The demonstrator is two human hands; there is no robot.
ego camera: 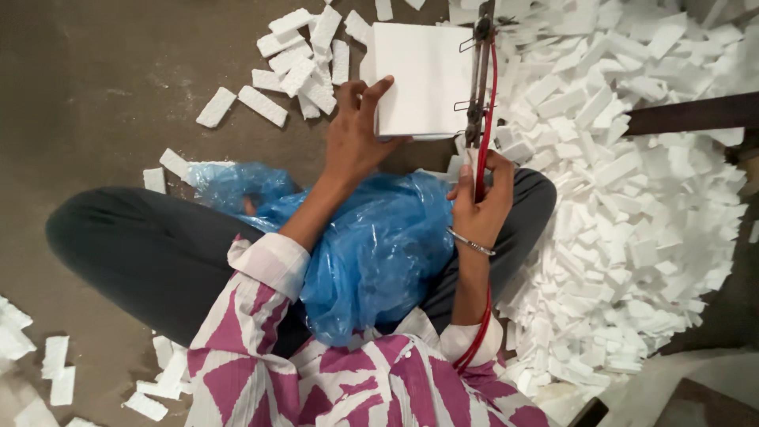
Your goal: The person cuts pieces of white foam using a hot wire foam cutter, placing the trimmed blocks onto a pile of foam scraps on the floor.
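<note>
I sit cross-legged on the floor with a blue plastic sheet over my lap. My left hand grips the left edge of a white foam block and holds it against a thin metal cutter frame. My right hand is closed around the lower end of that frame, where a red cable runs down past my wrist. A metal bangle sits on my right wrist.
A big heap of cut white foam pieces fills the right side. A smaller pile of foam strips lies at upper left, with scattered bits at lower left. A dark wooden bar crosses the right heap. The floor is brown.
</note>
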